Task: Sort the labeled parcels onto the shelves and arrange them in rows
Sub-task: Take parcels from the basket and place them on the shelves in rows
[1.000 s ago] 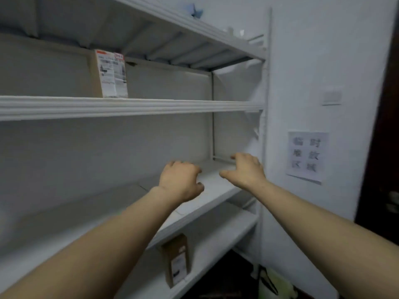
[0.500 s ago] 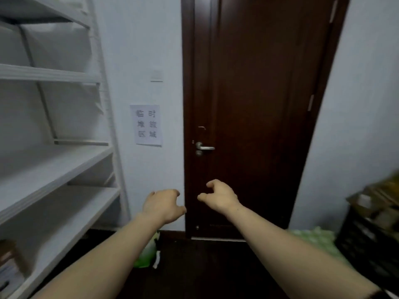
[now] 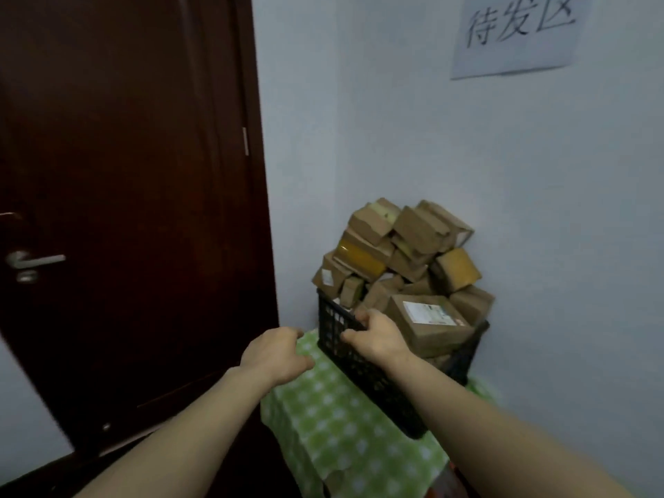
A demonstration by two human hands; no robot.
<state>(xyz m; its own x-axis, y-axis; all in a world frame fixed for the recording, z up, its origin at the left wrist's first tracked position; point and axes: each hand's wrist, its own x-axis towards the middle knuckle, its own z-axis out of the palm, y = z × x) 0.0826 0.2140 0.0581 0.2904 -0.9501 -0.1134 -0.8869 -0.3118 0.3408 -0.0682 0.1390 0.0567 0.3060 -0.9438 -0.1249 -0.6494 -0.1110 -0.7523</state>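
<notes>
The parcels [image 3: 413, 231] are matt cardboard, the crate [image 3: 373, 379] black plastic; at left the wooden door [image 3: 136, 174] looks glossy, its handle [image 3: 34, 261] brushed metal.

Left hand [image 3: 275, 355] and right hand [image 3: 373, 336] are bare, like both forearms [image 3: 187, 422].

1. The bench [image 3: 305, 461] stands in the room corner, to the right of the door [image 3: 143, 174] as I face it, against the wall [image 3: 539, 210].
2. A green cloth [image 3: 341, 407] with pale spots covers the whole top and hangs down the front and left side. I cannot tell what the bench is made of under it.
3. One item rests directly on the cloth: a black lattice-walled crate [image 3: 366, 372]. It sits toward the wall side of the top, its far end near the corner.
4. The crate is heaped well above its rim with brown cardboard parcels [image 3: 406, 253]. One parcel at the front lies label up.
</notes>
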